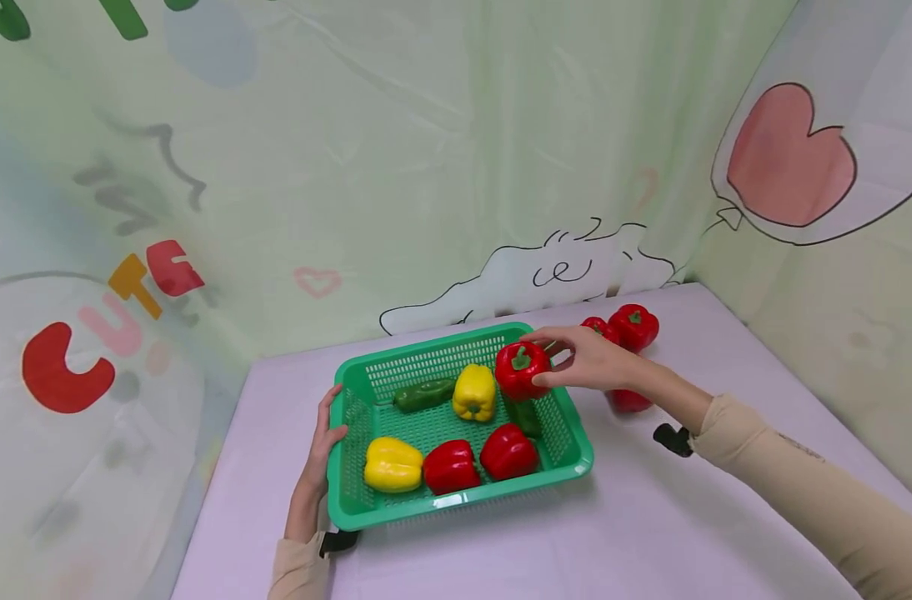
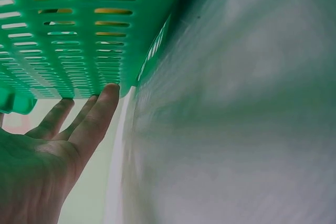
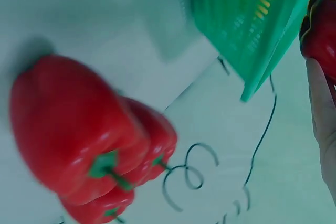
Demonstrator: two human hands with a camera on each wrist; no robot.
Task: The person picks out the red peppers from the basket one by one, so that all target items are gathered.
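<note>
My right hand (image 1: 594,358) pinches a red bell pepper (image 1: 522,372) by its side, above the right end of a green plastic basket (image 1: 456,502). The right wrist view shows part of that pepper (image 3: 321,35) at its edge. My left hand (image 1: 321,442) holds the basket's left side, thumb over the rim; in the left wrist view its fingers (image 2: 94,121) touch the slotted wall. Inside lie two yellow bell peppers (image 1: 393,464), two red ones (image 1: 452,467), a long green pepper (image 1: 424,395) and another green one (image 1: 525,417), partly hidden beneath the held pepper.
To the right of the basket, red bell peppers (image 1: 634,327) rest on the pale cloth-covered table (image 1: 621,500), some partly behind my right hand and forearm. A printed curtain (image 1: 396,167) hangs along the table's back edge and sides.
</note>
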